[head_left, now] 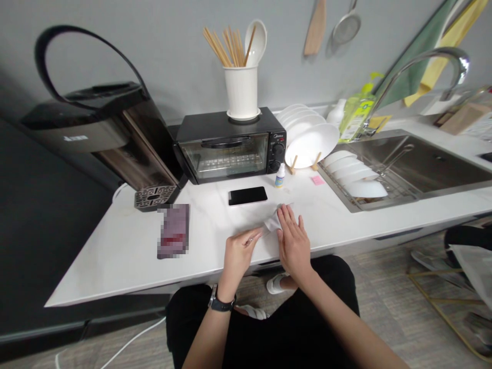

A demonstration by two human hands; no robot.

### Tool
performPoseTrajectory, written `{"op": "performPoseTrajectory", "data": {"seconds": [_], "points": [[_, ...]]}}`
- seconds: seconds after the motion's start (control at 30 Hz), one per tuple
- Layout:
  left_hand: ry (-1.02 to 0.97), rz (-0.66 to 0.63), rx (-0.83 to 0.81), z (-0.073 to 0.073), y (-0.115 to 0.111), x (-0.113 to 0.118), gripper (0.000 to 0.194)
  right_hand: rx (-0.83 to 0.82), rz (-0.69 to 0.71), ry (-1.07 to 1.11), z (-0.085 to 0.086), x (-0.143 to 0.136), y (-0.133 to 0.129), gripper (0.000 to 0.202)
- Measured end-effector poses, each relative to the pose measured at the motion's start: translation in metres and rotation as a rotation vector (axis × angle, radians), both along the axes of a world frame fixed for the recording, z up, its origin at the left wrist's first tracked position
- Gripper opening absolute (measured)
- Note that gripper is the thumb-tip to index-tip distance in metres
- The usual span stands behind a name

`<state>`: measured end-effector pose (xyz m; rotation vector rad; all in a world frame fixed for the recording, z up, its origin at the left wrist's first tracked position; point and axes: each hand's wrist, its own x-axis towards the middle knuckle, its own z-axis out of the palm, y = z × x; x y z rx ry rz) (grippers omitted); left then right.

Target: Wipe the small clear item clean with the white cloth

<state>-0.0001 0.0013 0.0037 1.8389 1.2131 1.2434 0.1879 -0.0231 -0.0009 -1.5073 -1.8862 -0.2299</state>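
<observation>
pinching a small thin thing (249, 241), hard to identify, in the left hand (239, 252). partly covering a pale cloth (272, 222) over the worktop (207, 236), near the phone (248, 196), with the flat right hand (293, 240).

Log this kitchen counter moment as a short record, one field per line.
left hand: fingers closed on a thin item, too small to identify
right hand: laid over a pale cloth
beyond the hands: phone, small bottle, pink note
counter left: drink dispenser, pixelated purple item
along the wall: toaster oven with utensil cup on top; plates beside it
sink: white bowls at its left
</observation>
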Motion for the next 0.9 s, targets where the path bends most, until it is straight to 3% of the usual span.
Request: {"op": "performPoseTrajectory", "data": {"seconds": [0.13,0.27,0.37,0.47,0.57,0.67,0.73,0.9], "points": [[0.111,0.034,0.073,0.0,0.0,-0.003,0.027,-0.016,-0.014,-0.015,0.002,-0.043,-0.02,0.081],[0.122,0.046,0.109,-0.001,0.0,-0.007,0.033,-0.03,0.165,-0.099,0.002,-0.057,-0.029,0.072],[0.124,0.044,0.129,-0.003,0.001,-0.008,0.034,-0.028,0.336,-0.152,0.003,-0.039,-0.023,0.067],[0.133,0.046,0.134,-0.005,0.002,-0.008,0.035,-0.029,0.483,-0.204,0.008,-0.003,-0.008,0.065],[0.143,0.044,0.125,-0.004,0.002,-0.008,0.036,-0.006,0.533,-0.194,0.014,0.035,0.008,0.062],[0.116,0.023,0.081,-0.001,0.001,-0.006,0.028,-0.013,0.447,-0.147,0.015,0.06,0.017,0.062],[0.059,-0.005,0.03,0.001,0.0,-0.004,0.023,-0.041,0.328,-0.106,0.012,0.063,0.016,0.065],[0.006,-0.02,-0.005,0.001,0.0,-0.001,0.021,-0.036,0.014,-0.008,-0.004,0.022,-0.005,0.078]]}}
